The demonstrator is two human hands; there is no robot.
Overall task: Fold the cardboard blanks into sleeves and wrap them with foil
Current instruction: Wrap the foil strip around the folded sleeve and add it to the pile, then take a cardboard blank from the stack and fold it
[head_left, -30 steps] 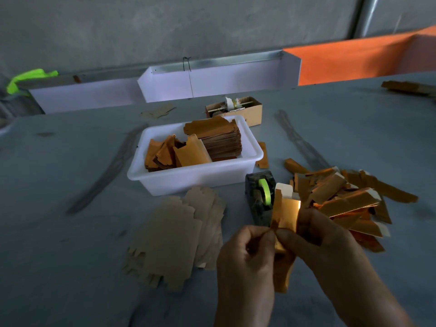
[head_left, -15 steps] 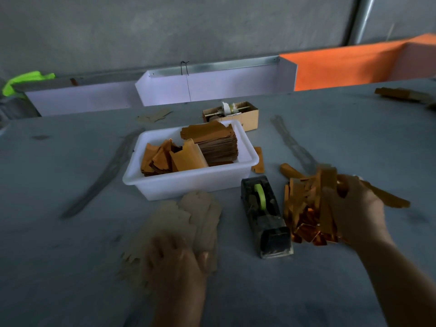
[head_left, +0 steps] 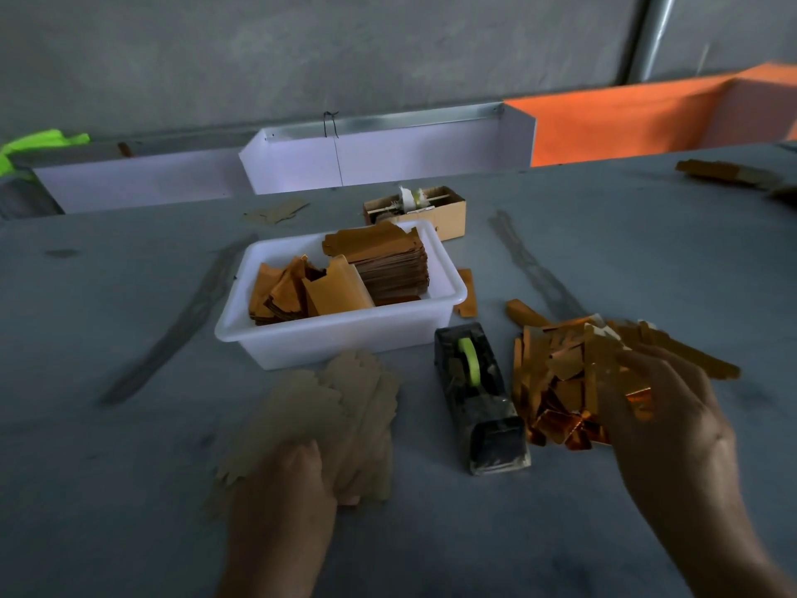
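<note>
1. Grey, scuffed table [head_left: 129, 338] fills the head view, with a concrete wall and white and orange bins along its far edge.
2. A second ago both hands held one foil-wrapped sleeve up in front of the tape dispenser [head_left: 478, 399]; now they have parted and that sleeve is no longer between them. I judge one wrap is finished and the next cycle is starting.
3. Left hand [head_left: 284, 489] has dropped onto the near edge of the plain cardboard blanks [head_left: 336, 407], which are fanned flat on the table in front of the white tub [head_left: 340, 338]. Its fingers are blurred; whether they press flat or pinch a blank, I cannot tell.
4. Right hand [head_left: 660, 420] hangs over the pile of foil-wrapped sleeves [head_left: 560, 373], just right of the dispenser, fingers loosely curled and touching the top pieces. Its grip is not clear either.
5. More orange-faced blanks [head_left: 388, 269] sit stacked in the tub, and a small cardboard box [head_left: 435, 209] stands behind it.
6. Much stock remains, so the job looks well short of done.
</note>
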